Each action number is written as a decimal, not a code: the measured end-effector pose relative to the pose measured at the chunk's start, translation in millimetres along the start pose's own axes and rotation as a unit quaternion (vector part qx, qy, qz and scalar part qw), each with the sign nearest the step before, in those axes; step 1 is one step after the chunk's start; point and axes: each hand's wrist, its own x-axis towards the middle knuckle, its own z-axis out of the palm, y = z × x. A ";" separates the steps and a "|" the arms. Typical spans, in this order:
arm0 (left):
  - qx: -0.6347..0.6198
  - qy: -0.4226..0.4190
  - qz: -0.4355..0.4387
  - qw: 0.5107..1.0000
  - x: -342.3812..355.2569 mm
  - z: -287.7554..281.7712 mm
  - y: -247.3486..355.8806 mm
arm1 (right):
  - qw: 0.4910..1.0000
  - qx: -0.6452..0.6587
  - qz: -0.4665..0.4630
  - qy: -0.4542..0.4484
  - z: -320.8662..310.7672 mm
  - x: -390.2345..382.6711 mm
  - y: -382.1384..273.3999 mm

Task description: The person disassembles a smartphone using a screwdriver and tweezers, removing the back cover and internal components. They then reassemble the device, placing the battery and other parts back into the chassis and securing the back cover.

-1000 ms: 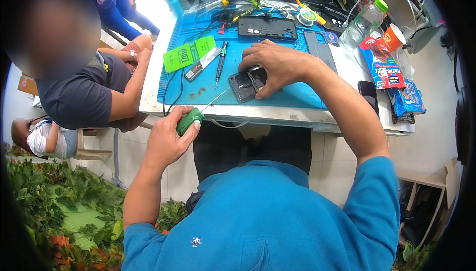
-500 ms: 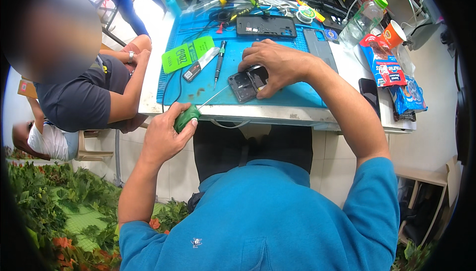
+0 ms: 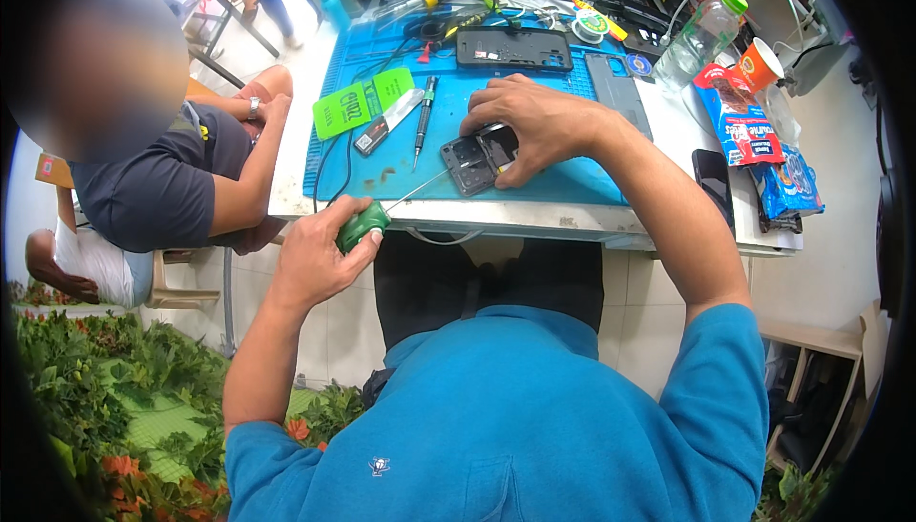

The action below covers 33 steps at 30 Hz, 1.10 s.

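Observation:
My left hand [image 3: 329,250] is closed round the green handle of a screwdriver [image 3: 363,226]. Its thin shaft reaches up and right, the tip at the left edge of an opened phone [image 3: 468,167]; whether it touches cannot be told. My right hand [image 3: 530,131] grips that phone from above, thumb at the near edge and fingers over the far side, hiding its right part. Beneath lies a blue repair mat [image 3: 391,183]. Left of the phone rest a slim precision screwdriver [image 3: 425,121], a grey-and-white packet [image 3: 386,123] and a green card [image 3: 363,102].
Behind the phone lies a black phone frame [image 3: 512,49], with a grey back panel [image 3: 620,93] beside it. Cables and a solder spool [image 3: 590,26] crowd the back. A bottle [image 3: 706,40], paper cup [image 3: 760,66], snack packs [image 3: 744,131] and dark phone [image 3: 712,183] stand right. Someone sits left [image 3: 143,178].
My hands, the screwdriver and the phone stay nearly in place; the view has shifted very slightly. In the background at left, other people have moved a little.

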 end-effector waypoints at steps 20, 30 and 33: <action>0.012 -0.021 -0.003 1.000 2.5 -4.6 2.3 | 1.000 0.002 0.008 -0.008 -2.2 1.5 -4.1; 0.010 -0.027 -0.004 1.000 3.2 -3.9 0.4 | 1.000 0.000 0.000 0.005 0.6 -0.4 -0.7; 0.006 -0.026 -0.010 1.000 3.2 -3.4 1.4 | 1.000 -0.002 0.000 0.006 -0.3 -1.0 -1.0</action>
